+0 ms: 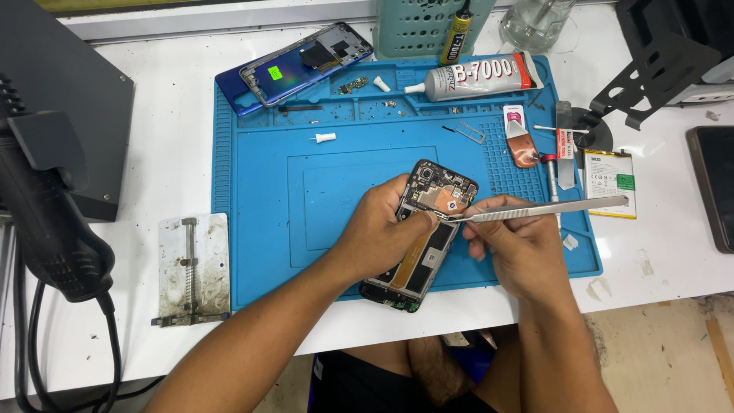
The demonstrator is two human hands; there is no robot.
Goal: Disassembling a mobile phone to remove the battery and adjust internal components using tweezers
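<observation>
Your left hand [378, 229] is holding the open phone [424, 233] by its edges on the blue mat [260, 199], near you. It looks thin, light and easy to break. Your right hand [516, 248] fingers are pinching the stiff metal tweezers [547, 209] at their middle.

Blue silicone mat [260, 191] under my work area. Top left of it: second phone with back off [306, 61], lying on a blue back cover [229, 84]. Big glue tube [474, 76] along the top edge, smaller black tube [457, 34] leaning at the green basket [405, 30]. White nozzle cap [325, 138] loose on mat. Battery [609, 182] off the right edge. Metal board holder [193, 268] to my left, hot-air handle [46, 214] further left. Glass jar [535, 21] up top.
</observation>
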